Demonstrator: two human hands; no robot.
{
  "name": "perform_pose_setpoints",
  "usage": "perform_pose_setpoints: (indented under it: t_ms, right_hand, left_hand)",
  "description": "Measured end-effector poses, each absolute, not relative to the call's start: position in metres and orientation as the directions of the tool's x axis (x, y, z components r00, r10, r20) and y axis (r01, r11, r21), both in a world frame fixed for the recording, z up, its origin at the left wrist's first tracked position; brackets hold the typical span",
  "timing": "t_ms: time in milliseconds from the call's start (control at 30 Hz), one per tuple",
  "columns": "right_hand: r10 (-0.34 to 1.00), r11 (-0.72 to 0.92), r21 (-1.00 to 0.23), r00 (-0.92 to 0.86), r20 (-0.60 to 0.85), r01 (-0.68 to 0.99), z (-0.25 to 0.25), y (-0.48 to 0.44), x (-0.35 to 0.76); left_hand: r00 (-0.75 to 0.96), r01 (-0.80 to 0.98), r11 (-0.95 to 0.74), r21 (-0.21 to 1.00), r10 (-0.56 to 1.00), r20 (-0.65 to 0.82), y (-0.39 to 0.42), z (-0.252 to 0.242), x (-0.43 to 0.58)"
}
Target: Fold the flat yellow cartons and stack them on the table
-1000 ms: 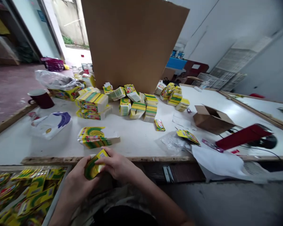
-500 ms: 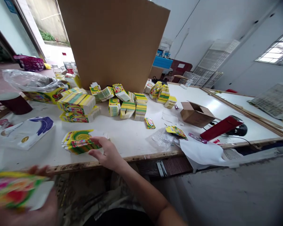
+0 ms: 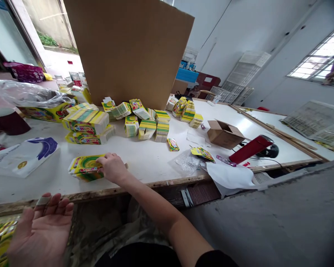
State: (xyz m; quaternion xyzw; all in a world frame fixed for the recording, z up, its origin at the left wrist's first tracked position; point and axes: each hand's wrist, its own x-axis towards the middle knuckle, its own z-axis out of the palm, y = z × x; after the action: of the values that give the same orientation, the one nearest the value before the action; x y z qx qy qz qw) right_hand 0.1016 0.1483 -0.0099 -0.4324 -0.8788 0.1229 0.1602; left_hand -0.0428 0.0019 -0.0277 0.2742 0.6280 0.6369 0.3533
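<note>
Flat carton blanks (image 3: 85, 167), printed in glossy yellow and green, lie in a low stack on the near left part of the white table (image 3: 156, 159). Your right hand (image 3: 113, 167) rests on the stack's right end, fingers curled down over the top sheet and touching it; you cannot tell from this angle whether a sheet is pinched. Your left hand (image 3: 43, 231) hangs below the table's worn wooden edge, palm up, fingers spread and holding nothing, with a strip of tape around one fingertip.

Farther back on the left sit thicker bundles of blanks (image 3: 86, 122), square-edged and striped along their sides. Smaller folded bundles (image 3: 147, 126) cluster in the middle at the foot of a tall brown cardboard sheet (image 3: 128, 52), matte and plain. To the far left, a crinkled clear plastic bag (image 3: 28, 94) drapes over a printed box, beside a dark red mug (image 3: 5, 120). On the right stand a small open corrugated box (image 3: 224, 133) and a red tool (image 3: 250, 148) with a black cord. A soft white paper sheet (image 3: 231, 178) droops over the near edge.
</note>
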Motion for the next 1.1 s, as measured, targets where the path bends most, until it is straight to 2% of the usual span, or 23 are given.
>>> perform_pose_setpoints:
  t_ms: [33,100,267,433,600,733,833,933,1000,1100]
  right_hand:
    - [0.805,0.589,-0.349,-0.568,0.171,0.729,-0.007,0.148,0.101]
    - [0.817,0.572,-0.343,-0.554,0.159,0.745,-0.002,0.146,0.099]
    - [0.868,0.497,-0.324,-0.473,0.155,0.805,0.007,0.136,0.095]
    - [0.892,0.451,-0.318,-0.438,0.114,0.834,0.012,0.134,0.091]
    - [0.901,0.431,-0.386,-0.415,0.129,0.816,0.01,0.139,0.09]
    - [0.878,0.459,-0.606,-0.437,0.196,0.65,0.012,0.128,0.099]
    - [0.85,0.429,-0.796,-0.49,0.196,0.427,0.017,0.104,0.108]
    - [0.779,0.324,-0.919,-0.614,0.125,0.225,0.015,0.073,0.113]
    - [0.747,0.21,-0.97,-0.66,0.079,0.121,0.008,0.054,0.113]
    - [0.79,0.077,-0.997,-0.61,0.063,-0.004,-0.002,0.036,0.109]
  left_hand:
    - [-0.595,-0.302,0.041,0.952,0.773,-0.222,0.004,-0.021,-0.039]
    - [-0.547,-0.54,0.046,0.841,0.74,-0.392,0.009,-0.011,-0.033]
    - [-0.486,-0.652,0.117,0.749,0.693,-0.532,0.018,-0.004,-0.026]
    - [-0.476,-0.649,0.09,0.756,0.727,-0.495,0.015,-0.004,-0.019]
    - [-0.455,-0.738,-0.024,0.674,0.755,-0.472,0.015,-0.008,-0.01]
    - [-0.442,-0.789,-0.091,0.608,0.772,-0.458,0.016,-0.009,-0.002]
    - [-0.492,-0.774,-0.203,0.599,0.789,-0.369,0.015,-0.005,0.006]
    - [-0.604,-0.683,-0.401,0.61,0.78,-0.164,0.014,-0.002,0.011]
    - [-0.659,-0.602,-0.516,0.61,0.752,-0.014,0.013,-0.001,0.011]
    - [-0.653,-0.555,-0.591,0.586,0.745,0.133,0.012,-0.002,0.01]
